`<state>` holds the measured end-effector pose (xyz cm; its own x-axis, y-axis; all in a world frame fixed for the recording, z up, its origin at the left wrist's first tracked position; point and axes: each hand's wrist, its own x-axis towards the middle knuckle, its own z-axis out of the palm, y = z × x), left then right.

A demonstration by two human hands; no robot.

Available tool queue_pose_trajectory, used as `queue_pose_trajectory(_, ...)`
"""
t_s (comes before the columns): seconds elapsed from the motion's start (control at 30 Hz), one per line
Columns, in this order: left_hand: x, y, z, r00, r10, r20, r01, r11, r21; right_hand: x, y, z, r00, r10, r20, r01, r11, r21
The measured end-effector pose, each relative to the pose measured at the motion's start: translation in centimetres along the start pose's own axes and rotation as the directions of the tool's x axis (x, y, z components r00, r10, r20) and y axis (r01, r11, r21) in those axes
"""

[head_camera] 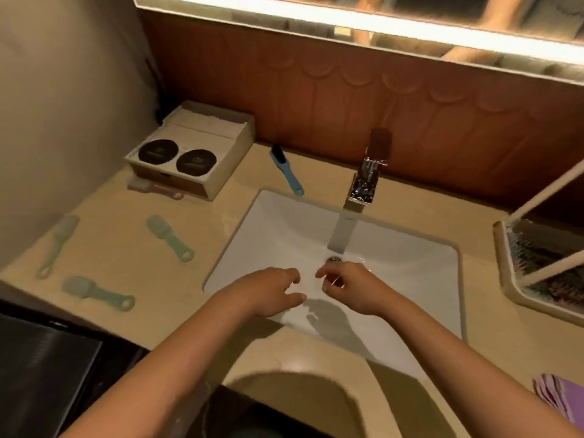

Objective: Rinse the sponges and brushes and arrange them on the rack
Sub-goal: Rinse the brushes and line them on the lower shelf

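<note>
While over sink (395, 257), left hand (268, 292), right hand (350, 287): fingers loosely spread, empty.

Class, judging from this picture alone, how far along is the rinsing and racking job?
Nothing looks done: the rack at the right shows no brush that I can make out. In hand: nothing; the left hand and right hand hover empty over the sink. Left: the blue brush, three green brushes and a pink one lie on the counter.
</note>
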<state>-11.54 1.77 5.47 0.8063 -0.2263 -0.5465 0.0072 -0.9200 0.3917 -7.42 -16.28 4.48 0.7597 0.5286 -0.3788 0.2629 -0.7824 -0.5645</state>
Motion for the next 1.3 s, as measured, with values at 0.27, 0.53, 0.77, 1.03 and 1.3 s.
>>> queue_pose_trajectory(0.27, -3.5, -10.7, 0.3, 0.971, -0.23, -0.059, 0.217, 0.96, -0.177, 7.2, -7.2, 3.6, 0.991, -0.079, 0.109, 0.093, 0.988, -0.127)
queue_pose_trajectory(0.53, -6.9, -19.8, 0.9, 0.781, -0.522, -0.343, 0.388, 0.836, -0.388, 12.6, -12.1, 8.7, 0.999, -0.039, 0.037, 0.048, 0.956, -0.288)
queue_pose_trajectory(0.77, -9.0, -25.9, 1.3, 0.391, -0.85, -0.354, 0.632, 0.527, -0.568, 17.6, -16.9, 10.5, 0.994, -0.089, 0.062, 0.106, 0.916, -0.386)
queue_pose_trajectory(1.03, -8.0, -29.8, 1.4, 0.25, -0.909, -0.334, 0.696, 0.408, -0.591, 21.0, -20.1, 11.8, 0.989, -0.117, 0.09, 0.147, 0.837, -0.528)
queue_pose_trajectory(1.3, -6.6, -30.7, 0.7, 0.246, -0.886, -0.394, 0.735, 0.435, -0.519, 22.9, -21.8, 13.7, 0.996, -0.074, 0.055, 0.092, 0.794, -0.601)
